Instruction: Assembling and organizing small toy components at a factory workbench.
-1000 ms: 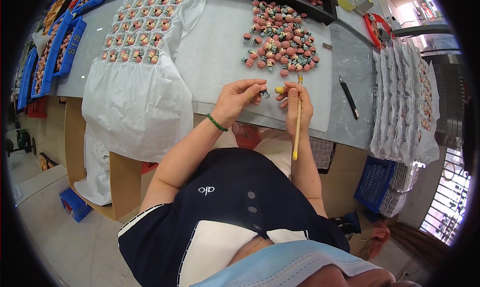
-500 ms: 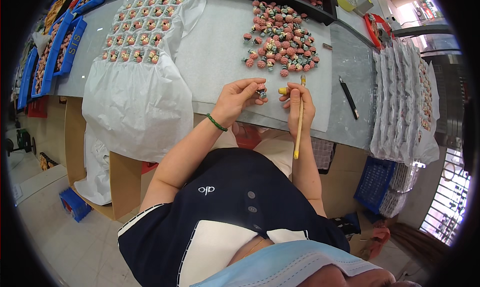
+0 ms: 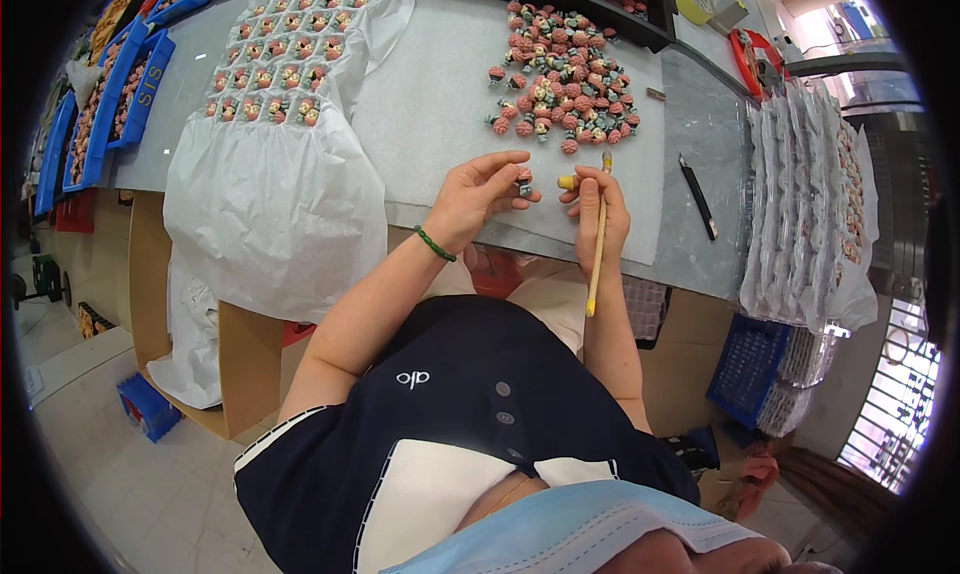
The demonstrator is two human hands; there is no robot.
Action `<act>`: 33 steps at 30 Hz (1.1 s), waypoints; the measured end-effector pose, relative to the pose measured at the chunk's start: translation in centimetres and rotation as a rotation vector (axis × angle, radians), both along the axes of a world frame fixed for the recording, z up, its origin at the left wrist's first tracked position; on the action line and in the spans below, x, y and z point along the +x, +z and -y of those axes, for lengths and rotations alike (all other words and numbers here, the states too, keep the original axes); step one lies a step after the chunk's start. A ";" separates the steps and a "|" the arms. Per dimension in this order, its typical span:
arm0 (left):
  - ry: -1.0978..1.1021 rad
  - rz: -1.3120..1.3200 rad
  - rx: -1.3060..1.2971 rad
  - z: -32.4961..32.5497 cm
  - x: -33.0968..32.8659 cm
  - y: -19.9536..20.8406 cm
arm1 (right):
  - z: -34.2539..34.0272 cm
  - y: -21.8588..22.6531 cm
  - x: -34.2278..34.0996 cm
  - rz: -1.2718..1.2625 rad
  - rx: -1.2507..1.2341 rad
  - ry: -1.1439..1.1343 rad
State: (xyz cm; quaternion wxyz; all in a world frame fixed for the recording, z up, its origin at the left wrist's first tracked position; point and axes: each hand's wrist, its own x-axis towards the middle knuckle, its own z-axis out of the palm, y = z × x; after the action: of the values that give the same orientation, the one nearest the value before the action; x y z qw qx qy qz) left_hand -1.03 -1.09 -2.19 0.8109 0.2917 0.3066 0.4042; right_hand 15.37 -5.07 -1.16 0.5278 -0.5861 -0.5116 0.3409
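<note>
White mat (image 3: pixel 430 84) lies under fingers (image 3: pixel 503 161): left hand (image 3: pixel 468 202) pinches a figurine (image 3: pixel 524 180), probably light, hard, best held by sides; right hand (image 3: pixel 602 212) grips stick (image 3: pixel 596 259).

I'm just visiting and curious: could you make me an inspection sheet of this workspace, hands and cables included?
Surface: grey table with a white sheet on it.
Things handled: small pink-topped figurine; pale stick with a yellow lower end; yellow piece at the right fingertips, held or worn, cannot tell.
Clutter: loose pile of figurines; black-handled tool lying right of the sheet.
Left hand: pinches the figurine.
Right hand: holds the stick, apart from the left.
Cables: nothing seen.
Surroundings: blue bins at left; stacked trays at right; cardboard box below the table's left part.
</note>
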 end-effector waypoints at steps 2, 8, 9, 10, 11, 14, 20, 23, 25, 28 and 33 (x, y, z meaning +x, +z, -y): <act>0.025 -0.017 0.012 0.0 0.1 -0.1 | 0.0 -0.1 0.2 0.005 -0.011 -0.008; 0.022 -0.026 -0.020 -0.1 0.1 0.1 | 0.1 -0.1 0.6 0.026 -0.018 -0.034; 0.022 -0.025 -0.020 -0.1 0.0 0.0 | 0.1 -0.2 0.7 0.036 -0.022 -0.037; 0.016 0.015 -0.051 -0.2 -0.1 -0.1 | 0.0 -0.2 0.7 0.037 -0.023 -0.037; 0.010 0.055 -0.082 -0.3 -0.2 -0.1 | 0.0 -0.1 0.8 0.059 -0.018 -0.045; 0.003 0.019 -0.048 -0.2 -0.3 0.2 | -0.1 -0.3 1.4 0.104 -0.014 -0.067; -0.024 -0.076 0.121 0.0 -0.2 0.0 | -0.3 -0.4 3.1 0.259 0.016 -0.149; -0.017 -0.040 0.109 -0.1 -0.2 -0.6 | -0.5 0.1 3.7 0.373 0.023 -0.181; -0.023 -0.036 0.103 -0.1 -0.3 -0.4 | -0.6 0.2 4.3 0.429 0.023 -0.196; -0.027 -0.015 0.091 -0.1 -0.3 -0.3 | -1.0 0.1 5.3 0.668 0.075 -0.236; -0.023 -0.023 0.088 -0.1 -0.4 -0.3 | -1.3 0.1 5.8 0.735 0.151 -0.206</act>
State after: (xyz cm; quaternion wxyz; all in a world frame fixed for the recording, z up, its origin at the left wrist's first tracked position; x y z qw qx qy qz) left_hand -1.48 -1.01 -2.47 0.7983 0.3354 0.2943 0.4045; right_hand 21.13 -3.73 -1.10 0.3822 -0.6770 -0.6287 0.0149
